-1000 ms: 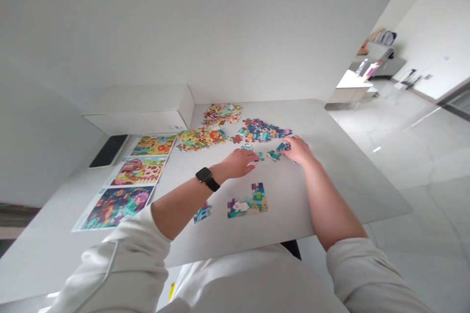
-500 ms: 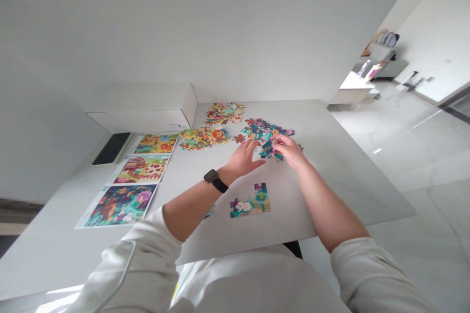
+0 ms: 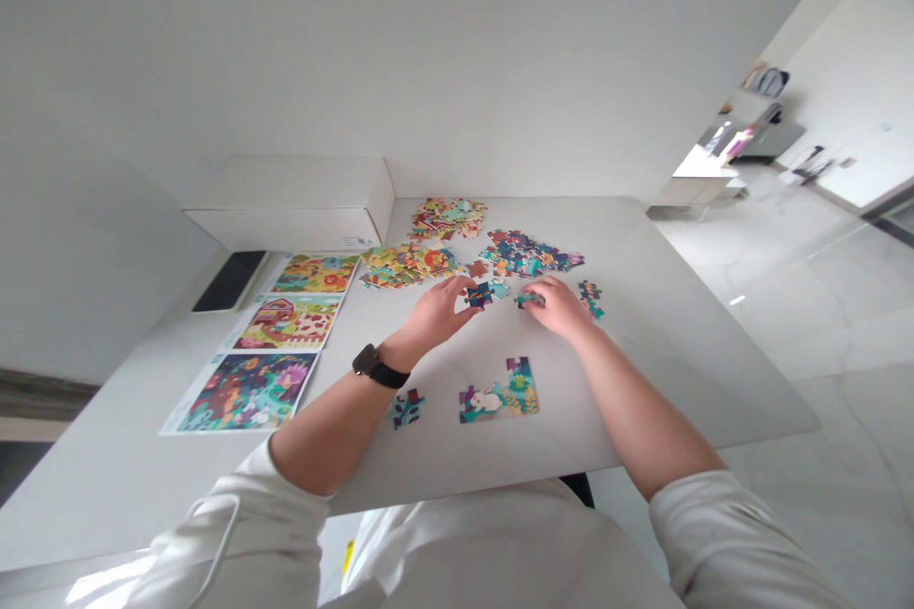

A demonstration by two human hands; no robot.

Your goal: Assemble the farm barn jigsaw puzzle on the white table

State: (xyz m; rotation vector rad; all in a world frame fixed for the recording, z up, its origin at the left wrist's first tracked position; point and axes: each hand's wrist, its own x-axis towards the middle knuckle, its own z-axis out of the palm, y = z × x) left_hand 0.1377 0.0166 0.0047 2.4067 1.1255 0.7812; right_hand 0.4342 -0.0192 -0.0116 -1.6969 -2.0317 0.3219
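My left hand point(image 3: 435, 312) curves round a dark blue puzzle piece point(image 3: 478, 296), its thumb and fingertips at the piece's edges. A pale teal piece point(image 3: 498, 289) lies just right of that one. The fingers of my right hand point(image 3: 561, 306) are closed on a teal puzzle piece point(image 3: 526, 300), partly hidden by them. Behind both hands is a pile of dark blue and teal pieces point(image 3: 525, 252). Nearer me lies a joined puzzle section point(image 3: 500, 395) with a white rabbit, and dark leaf-patterned pieces point(image 3: 407, 409) sit by my left forearm.
Yellow pieces point(image 3: 407, 265) and red-green pieces point(image 3: 447, 218) form two more piles. At left lie a sheet with three pictures point(image 3: 249, 390), a dark-screened phone point(image 3: 228, 281) and a white box point(image 3: 286, 224). Several teal pieces point(image 3: 591, 299) lie right of my right hand.
My left hand has moved left and now curves round the dark blue piece. Pieces near the hands have been spread apart at the pile's front. The view has shifted slightly.
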